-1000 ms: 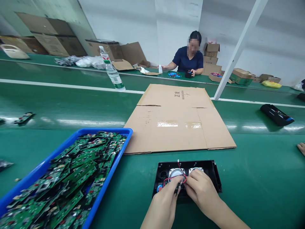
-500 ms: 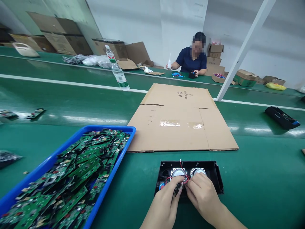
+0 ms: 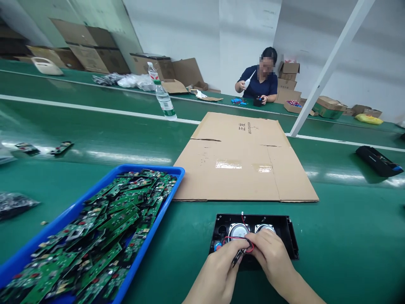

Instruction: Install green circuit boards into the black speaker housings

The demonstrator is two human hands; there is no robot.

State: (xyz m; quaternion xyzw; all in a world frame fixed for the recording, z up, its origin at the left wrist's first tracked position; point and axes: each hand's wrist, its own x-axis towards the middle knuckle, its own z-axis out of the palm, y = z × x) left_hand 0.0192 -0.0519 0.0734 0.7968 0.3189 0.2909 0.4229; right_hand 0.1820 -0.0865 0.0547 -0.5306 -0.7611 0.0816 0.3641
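Two hands busy at one green bench [image 3: 348,236], big surface, runs out of frame L & R. Next down, a flat cardboard sheet [image 3: 247,181], then the blue tray [image 3: 152,168], near end cut off at the frame edge, heaped w/ loose green PCBs [image 3: 123,221], overlapping, no chance of a count. Across the way, a co-worker [image 3: 257,86], face blurred; white squeeze bottle [image 3: 247,82] was upright out to the side ½ sec ago, now tilted in close to the chest! Far-side open box [image 3: 292,106] has tiny red & blue bits, too small to ID. Back to the black case [image 3: 289,236]: on the bench, just nearside of the sheet, two round speakers [image 3: 238,231] inside, R one part-covered by fingers, case's near side mostly hidden too. L hand [image 3: 218,264] closed, gripping a small board [image 3: 238,256], mostly masked by fingers; R hand [image 3: 274,253] closed, fingertips pinched at the red/black wires [image 3: 252,248], exact contact pt unclear.
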